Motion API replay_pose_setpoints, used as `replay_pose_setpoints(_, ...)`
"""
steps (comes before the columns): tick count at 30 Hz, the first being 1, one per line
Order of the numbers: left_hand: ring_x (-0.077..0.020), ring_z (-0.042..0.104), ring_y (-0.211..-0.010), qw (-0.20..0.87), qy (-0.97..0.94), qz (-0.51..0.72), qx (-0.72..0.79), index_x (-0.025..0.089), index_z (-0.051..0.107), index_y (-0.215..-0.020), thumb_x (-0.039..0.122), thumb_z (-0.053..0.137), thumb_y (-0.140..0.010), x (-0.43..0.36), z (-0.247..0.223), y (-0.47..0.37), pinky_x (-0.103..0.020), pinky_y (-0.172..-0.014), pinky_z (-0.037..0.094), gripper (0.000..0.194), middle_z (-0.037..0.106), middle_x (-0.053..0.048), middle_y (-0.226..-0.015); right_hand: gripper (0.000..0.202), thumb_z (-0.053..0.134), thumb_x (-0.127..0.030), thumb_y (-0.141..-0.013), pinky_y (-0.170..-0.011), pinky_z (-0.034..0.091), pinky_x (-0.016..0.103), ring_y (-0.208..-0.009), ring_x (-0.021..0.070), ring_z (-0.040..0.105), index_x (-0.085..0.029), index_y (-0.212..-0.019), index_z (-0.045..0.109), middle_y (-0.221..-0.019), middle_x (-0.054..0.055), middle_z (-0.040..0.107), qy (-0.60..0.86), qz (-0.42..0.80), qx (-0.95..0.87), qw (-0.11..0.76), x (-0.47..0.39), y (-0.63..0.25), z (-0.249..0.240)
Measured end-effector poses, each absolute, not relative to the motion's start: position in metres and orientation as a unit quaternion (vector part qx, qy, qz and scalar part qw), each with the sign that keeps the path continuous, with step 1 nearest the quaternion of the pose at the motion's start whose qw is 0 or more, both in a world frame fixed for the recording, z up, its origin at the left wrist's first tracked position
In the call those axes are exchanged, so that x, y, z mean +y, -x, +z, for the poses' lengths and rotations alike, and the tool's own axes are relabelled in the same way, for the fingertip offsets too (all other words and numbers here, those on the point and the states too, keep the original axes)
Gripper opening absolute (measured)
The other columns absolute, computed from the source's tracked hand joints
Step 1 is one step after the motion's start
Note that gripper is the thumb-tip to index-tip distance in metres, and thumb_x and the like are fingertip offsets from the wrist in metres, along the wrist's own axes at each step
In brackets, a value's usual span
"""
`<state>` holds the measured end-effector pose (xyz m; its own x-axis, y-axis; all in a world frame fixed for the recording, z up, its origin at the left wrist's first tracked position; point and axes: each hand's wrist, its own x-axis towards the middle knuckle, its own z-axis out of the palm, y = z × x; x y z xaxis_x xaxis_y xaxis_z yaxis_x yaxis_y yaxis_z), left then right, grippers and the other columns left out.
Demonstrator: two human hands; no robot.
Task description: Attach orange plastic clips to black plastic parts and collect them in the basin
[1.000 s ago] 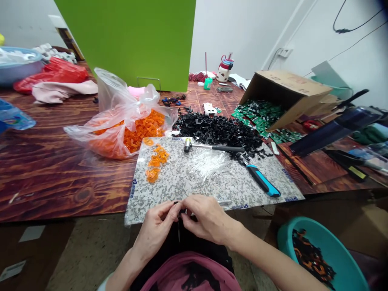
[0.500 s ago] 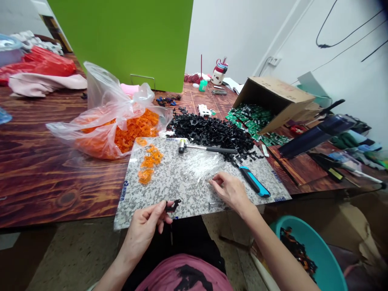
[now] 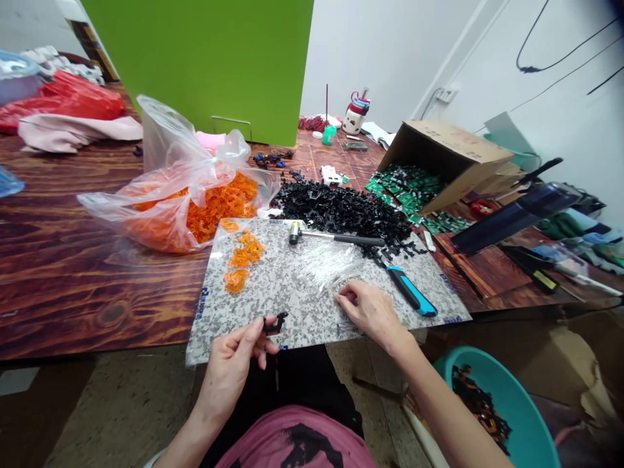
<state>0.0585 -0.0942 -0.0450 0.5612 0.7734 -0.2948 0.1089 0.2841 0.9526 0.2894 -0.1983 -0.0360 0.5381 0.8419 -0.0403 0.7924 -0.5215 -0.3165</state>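
My left hand [image 3: 240, 351] pinches a small black plastic clip-like part [image 3: 275, 323] over the front edge of the speckled stone board [image 3: 287, 296]. On the board, my right hand [image 3: 366, 308] has thumb and forefinger pressed together; whatever lies between them is too small to make out. Just beyond those fingertips is a pile of thin, clear, shiny pins [image 3: 322, 263]. A few more pins [image 3: 345, 324] lie beside my right wrist. Behind the pile rests a hammer [image 3: 336, 238], and cutters with blue-and-black handles [image 3: 412, 292] lie to the right. Orange plastic parts [image 3: 237, 279] sit at the board's left.
A heap of black parts [image 3: 336, 208] borders the board's back. At left stands a plastic bag of orange parts [image 3: 190, 208]. A tipped cardboard box [image 3: 463, 153] spills green circuit boards [image 3: 409, 185]. A teal basin [image 3: 524, 403] with black and orange pieces is below right.
The view has shifted slightly. My right hand stays by the pins, its fingers drawn a little closer together. My left hand still holds the black part.
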Motion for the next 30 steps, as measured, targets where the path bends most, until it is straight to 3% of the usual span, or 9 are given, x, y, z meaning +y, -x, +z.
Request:
replay_pose_setpoints(8,-0.0112,0.054,-0.047,0.707,-0.514,0.258,0.410,0.009,0.073,-0.091,0.041,0.057,-0.082,-0.099,-0.047,-0.065,-0.024,-0.053,0.045,0.036,0.072,-0.006,-0.063,0.016,0.047,-0.027,-0.090,-0.064,0.035,0.027,-0.078,0.0196,0.057,-0.020,-0.078,0.056,-0.082,0.004,0.061,0.857,0.051,-0.491,0.149,-0.200,-0.279,-0.034)
replay_pose_setpoints(12,-0.0108,0.054,-0.046,0.712,-0.513,0.258,0.406,0.008,0.073,-0.091,0.040,0.057,-0.083,-0.102,-0.043,-0.068,-0.024,-0.054,0.045,0.037,0.072,-0.007,-0.064,0.016,0.047,-0.033,-0.090,-0.060,0.034,0.026,-0.073,0.0176,0.056,-0.022,-0.082,0.056,-0.083,0.002,0.060,0.841,0.023,-0.511,0.176,-0.203,-0.275,-0.028)
replay_pose_setpoints(24,-0.0116,0.055,-0.047,0.705,-0.520,0.261,0.405,0.009,0.074,-0.087,0.039,0.057,-0.082,-0.104,-0.046,-0.070,-0.024,-0.055,0.045,0.034,0.071,-0.005,-0.062,0.014,0.051,-0.030,-0.088,-0.057,0.034,0.027,-0.076,0.0194,0.058,-0.023,-0.079,0.059,-0.083,0.003,0.061,0.866,0.045,-0.484,0.117,-0.209,-0.291,-0.051)
replay_pose_setpoints(27,-0.0117,0.055,-0.048,0.709,-0.512,0.265,0.405,0.009,0.074,-0.092,0.038,0.057,-0.083,-0.106,-0.047,-0.072,-0.024,-0.055,0.045,0.034,0.071,-0.006,-0.064,0.015,0.049,-0.028,-0.089,-0.059,0.036,0.028,-0.075,0.0201,0.058,-0.022,-0.077,0.056,-0.079,0.004,0.061,0.855,0.041,-0.493,0.158,-0.207,-0.284,-0.047)
replay_pose_setpoints(30,-0.0115,0.054,-0.050,0.714,-0.505,0.268,0.404,0.008,0.073,-0.095,0.037,0.056,-0.084,-0.107,-0.048,-0.073,-0.024,-0.057,0.045,0.035,0.072,-0.007,-0.066,0.014,0.048,-0.030,-0.090,-0.057,0.038,0.027,-0.063,0.0162,0.055,-0.022,-0.080,0.054,-0.074,0.002,0.060,0.818,0.058,-0.509,0.262,-0.207,-0.260,-0.032)
